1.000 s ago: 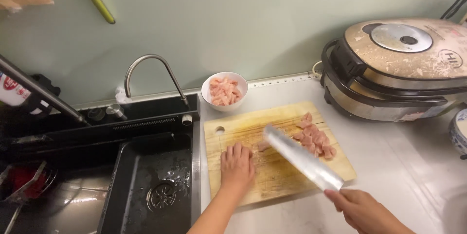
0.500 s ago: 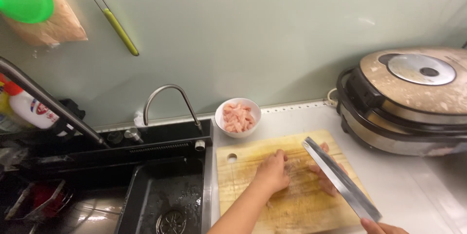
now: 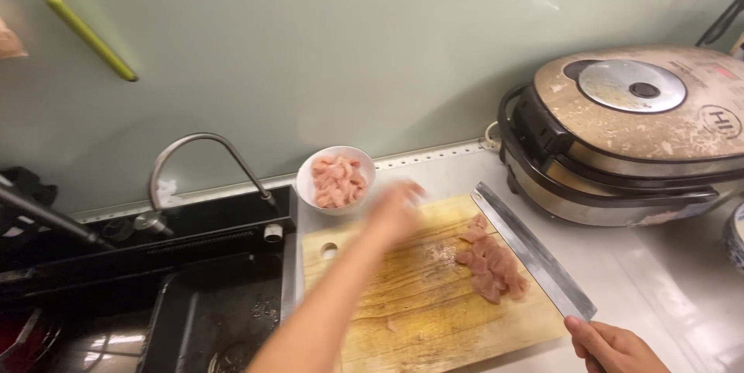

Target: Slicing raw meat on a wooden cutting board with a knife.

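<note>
Motion blur smears the left hand (image 3: 397, 206) above the far edge of the wooden cutting board (image 3: 403, 295), so how far its fingers are spread, and whether they hold anything, cannot be told. The right hand (image 3: 612, 346) is cut off by the bottom of the frame near the board's near right corner; what shows of it is closed around the handle of a cleaver (image 3: 531, 260), whose long blade slants along the board's right edge. A pile of raw meat pieces (image 3: 488, 264) lies on the right part of the board, just beside the blade and to the right of the blurred hand. A white bowl (image 3: 335, 179) holding more meat stands on the counter just past the board's far left corner, close to the left hand.
</note>
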